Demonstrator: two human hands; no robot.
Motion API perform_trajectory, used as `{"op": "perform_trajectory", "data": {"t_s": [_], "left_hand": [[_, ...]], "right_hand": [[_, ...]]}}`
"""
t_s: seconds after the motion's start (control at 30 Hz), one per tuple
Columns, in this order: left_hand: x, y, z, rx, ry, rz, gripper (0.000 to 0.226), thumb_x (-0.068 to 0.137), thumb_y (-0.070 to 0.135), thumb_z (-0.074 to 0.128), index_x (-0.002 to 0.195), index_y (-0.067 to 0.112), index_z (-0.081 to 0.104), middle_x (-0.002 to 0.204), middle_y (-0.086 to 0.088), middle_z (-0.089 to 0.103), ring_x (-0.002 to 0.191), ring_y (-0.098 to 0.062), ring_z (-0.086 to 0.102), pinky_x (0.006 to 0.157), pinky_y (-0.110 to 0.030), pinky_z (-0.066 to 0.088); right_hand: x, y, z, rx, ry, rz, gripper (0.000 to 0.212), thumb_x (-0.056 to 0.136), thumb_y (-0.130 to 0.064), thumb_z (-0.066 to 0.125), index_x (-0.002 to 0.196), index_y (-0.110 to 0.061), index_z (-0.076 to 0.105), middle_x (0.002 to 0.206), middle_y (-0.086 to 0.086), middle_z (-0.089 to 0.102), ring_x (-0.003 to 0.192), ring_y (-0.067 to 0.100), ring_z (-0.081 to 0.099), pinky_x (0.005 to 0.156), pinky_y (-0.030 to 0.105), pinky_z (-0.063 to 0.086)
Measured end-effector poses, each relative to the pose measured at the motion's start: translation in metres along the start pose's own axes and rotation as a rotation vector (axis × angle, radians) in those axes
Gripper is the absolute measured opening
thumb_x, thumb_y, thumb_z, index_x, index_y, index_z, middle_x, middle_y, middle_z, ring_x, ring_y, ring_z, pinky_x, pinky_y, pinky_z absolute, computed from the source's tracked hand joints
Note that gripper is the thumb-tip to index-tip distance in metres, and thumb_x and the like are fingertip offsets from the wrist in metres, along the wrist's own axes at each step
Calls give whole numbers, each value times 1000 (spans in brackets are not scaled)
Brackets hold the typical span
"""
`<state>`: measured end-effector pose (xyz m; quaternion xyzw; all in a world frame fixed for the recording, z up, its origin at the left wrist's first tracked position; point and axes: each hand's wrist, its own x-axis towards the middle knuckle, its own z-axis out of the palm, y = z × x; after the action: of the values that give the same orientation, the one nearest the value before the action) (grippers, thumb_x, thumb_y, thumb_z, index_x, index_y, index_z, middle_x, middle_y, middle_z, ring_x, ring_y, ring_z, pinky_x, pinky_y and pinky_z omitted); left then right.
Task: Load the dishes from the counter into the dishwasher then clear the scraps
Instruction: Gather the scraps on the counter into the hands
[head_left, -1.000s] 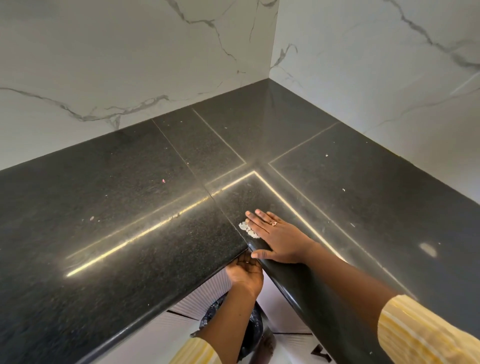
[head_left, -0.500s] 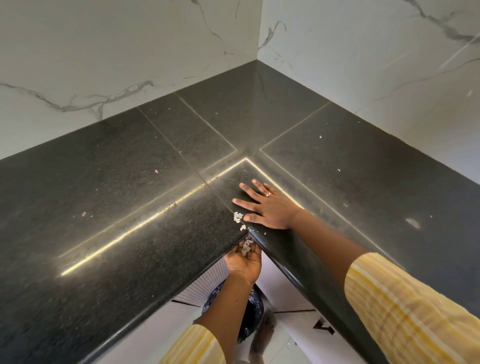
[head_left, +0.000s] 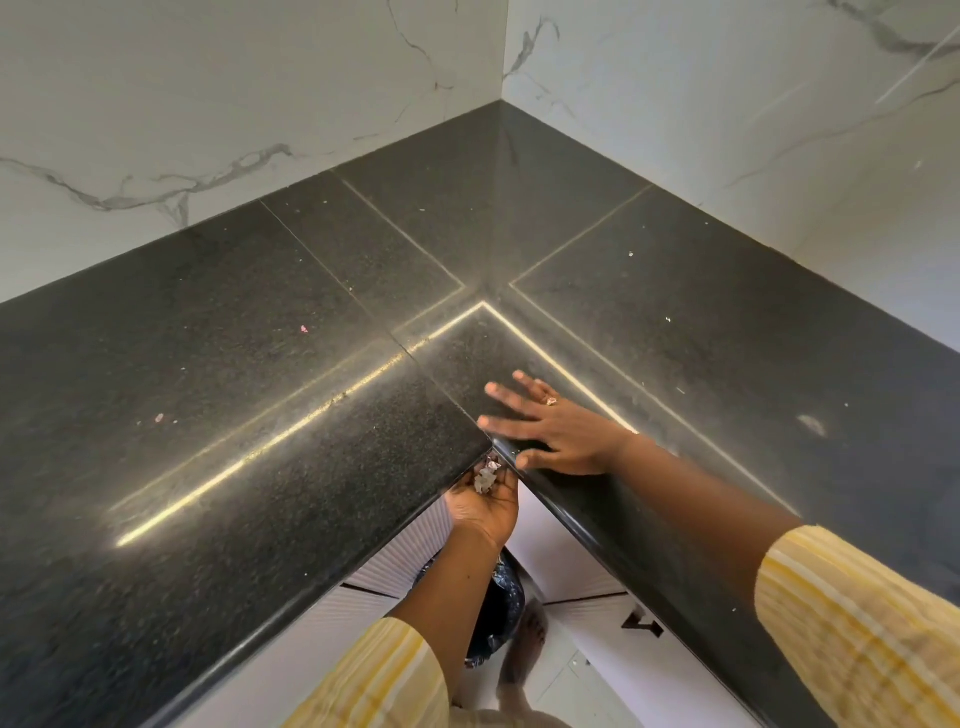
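Scraps, a small heap of whitish food crumbs (head_left: 485, 475): where are they?
— In the left hand (head_left: 483, 506). It is held palm up just under the lip of the black speckled granite countertop (head_left: 260, 415), right at the inner corner where the two runs of the counter meet. The hand is cupped and the fingers curl up around the scraps; their tips are hidden under the stone edge.
— And the right hand?
— The right hand (head_left: 558, 431) lies flat on the countertop just beside that corner, fingers straight and spread, gripping nothing. It is blurred. A small gold-coloured ring (head_left: 550, 400) sits on one finger, and the thumb reaches the counter's front edge, close above the cupped palm.
— Anything else on the stone?
— A few loose bits, well apart: a pink speck (head_left: 304, 328) on the left run, another pale pink one (head_left: 159, 417) nearer the front, and a tiny white crumb (head_left: 630, 254) on the right run.
— Below the counter?
— A crinkled black plastic bag (head_left: 501, 608) under the left forearm, a bare foot (head_left: 524, 644) beside it, and white ribbed cabinet fronts (head_left: 395, 561).
— The surroundings?
— White marble-look wall panels with grey veins (head_left: 208, 104) behind both runs; both arms wear yellow-and-white striped sleeves (head_left: 857, 623).
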<state>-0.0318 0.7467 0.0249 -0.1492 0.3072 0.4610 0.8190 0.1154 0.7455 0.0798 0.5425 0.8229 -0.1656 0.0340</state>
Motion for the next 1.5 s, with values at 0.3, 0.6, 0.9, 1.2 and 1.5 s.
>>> {"op": "perform_trajectory", "data": {"t_s": [0.3,0.6,0.9,1.2,1.5], "left_hand": [[6,-1,-5,67,6,-9,29,92,22,42,97,2,62,82,-13,72,75,-27,70,72,-42,58],[7,-4,-8,42,-9,-45,34,92,20,39,90,1,67,80,-12,72,72,-24,71,64,-33,60],[5,1,-15,24,20,-126,49,92,19,34,66,1,72,75,-13,71,67,-24,71,62,-32,59],[15,12,-102,129,251,-151,56,98,24,32,71,1,75,82,-13,72,71,-22,71,72,-30,58],[48,19,-225,325,517,-129,55,101,37,24,85,1,63,70,-14,68,52,-21,67,47,-23,54]], "right_hand": [[-22,-32,19,-178,60,270,100,80,-75,10,146,-1,-5,152,12,-17,137,21,-23,111,33,-16],[-17,-57,35,-142,95,450,85,87,-60,4,145,1,-2,148,13,-20,137,27,-20,114,39,-9],[-16,-92,55,-61,401,425,51,90,-31,28,132,-13,51,142,2,45,133,15,37,110,36,24],[-9,-142,140,983,825,801,27,83,7,52,97,-3,72,114,-6,61,107,-7,51,99,9,39],[32,-131,286,2446,658,1396,20,95,-12,45,82,-3,58,67,4,66,61,11,63,57,20,48]]}}
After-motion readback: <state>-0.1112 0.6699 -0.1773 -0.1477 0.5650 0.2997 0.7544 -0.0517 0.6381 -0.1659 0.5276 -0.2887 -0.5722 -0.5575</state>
